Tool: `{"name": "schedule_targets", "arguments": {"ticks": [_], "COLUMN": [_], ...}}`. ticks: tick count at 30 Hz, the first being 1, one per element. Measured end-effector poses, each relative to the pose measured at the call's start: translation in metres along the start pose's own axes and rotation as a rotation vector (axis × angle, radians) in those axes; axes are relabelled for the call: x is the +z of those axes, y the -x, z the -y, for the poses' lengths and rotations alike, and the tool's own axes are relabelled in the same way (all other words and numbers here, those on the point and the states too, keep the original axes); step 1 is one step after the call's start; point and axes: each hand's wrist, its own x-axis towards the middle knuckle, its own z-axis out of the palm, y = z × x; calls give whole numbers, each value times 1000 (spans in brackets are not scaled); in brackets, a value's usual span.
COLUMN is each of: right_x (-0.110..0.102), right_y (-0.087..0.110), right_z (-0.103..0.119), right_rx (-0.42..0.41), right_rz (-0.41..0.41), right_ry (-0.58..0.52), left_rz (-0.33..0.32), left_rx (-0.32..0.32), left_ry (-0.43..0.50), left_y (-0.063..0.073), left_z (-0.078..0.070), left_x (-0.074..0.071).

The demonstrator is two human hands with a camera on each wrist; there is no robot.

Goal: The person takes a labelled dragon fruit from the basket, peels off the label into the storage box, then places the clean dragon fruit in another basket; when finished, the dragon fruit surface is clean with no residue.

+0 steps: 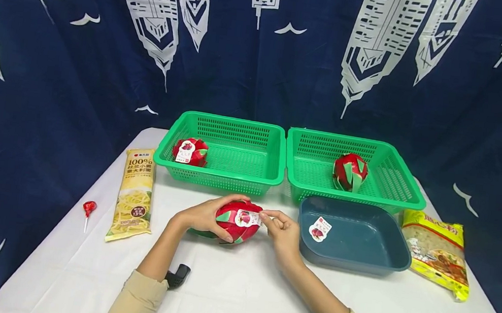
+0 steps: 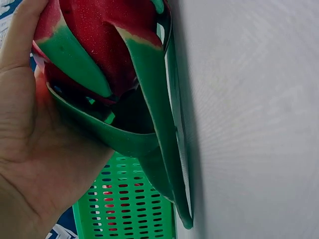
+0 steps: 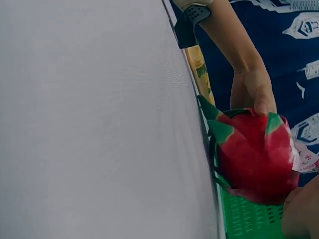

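Note:
In the head view my left hand (image 1: 209,215) grips a red dragon fruit (image 1: 240,233) with green scales, just in front of the left basket. The thumb lies along the near side and the fingers reach over the top. At the fruit's right side my right hand (image 1: 283,230) pinches the end of a white sticker (image 1: 246,219) between thumb and fingertips. The right wrist view shows the sticker (image 3: 305,158) partly standing off the skin. Long green scales (image 2: 149,82) trail from the fruit's end close to the table in the left wrist view.
Two green baskets (image 1: 226,178) (image 1: 343,199) stand at the back, one dragon fruit (image 1: 196,157) (image 1: 356,171) in each. A blue-grey bin (image 1: 362,234) with a sticker (image 1: 319,229) inside is at right. Beside it lies a yellow bag (image 1: 438,247); a noodle pack (image 1: 134,190) and red lollipop (image 1: 89,207) lie left.

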Motion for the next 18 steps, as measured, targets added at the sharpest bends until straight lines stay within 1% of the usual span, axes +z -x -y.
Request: {"name": "schedule_targets", "arguments": {"ticks": [2,5,7,9,11,13,15,18], "right_x": [-3,-13,-27,-46,-71,-100,-130,-171], "right_y": [5,7,4,-2,-9,-16,-22,-31], "right_z": [6,18,33,54,72,83,86,79], "right_rx": [-47,-147,-211,-235,-222,-172,-98,-2], "right_rz": [20,25,11,-31,-62,-66,-27,63], "right_ry": [3,-66,-98,-90,-52,28,136,350], "left_rz": [2,-7,-15,-21,-21,-18,-12,-1], "left_rx": [9,12,11,5,7,13,14,6], "left_ry": [7,28,42,54,62,71,84,93], "left_y": [0,0,0,0,0,1,0,0], "left_z": [1,2,2,1,1,1,1,2], "left_x": [0,-2,-3,-4,-5,-5,-5,-4]}}
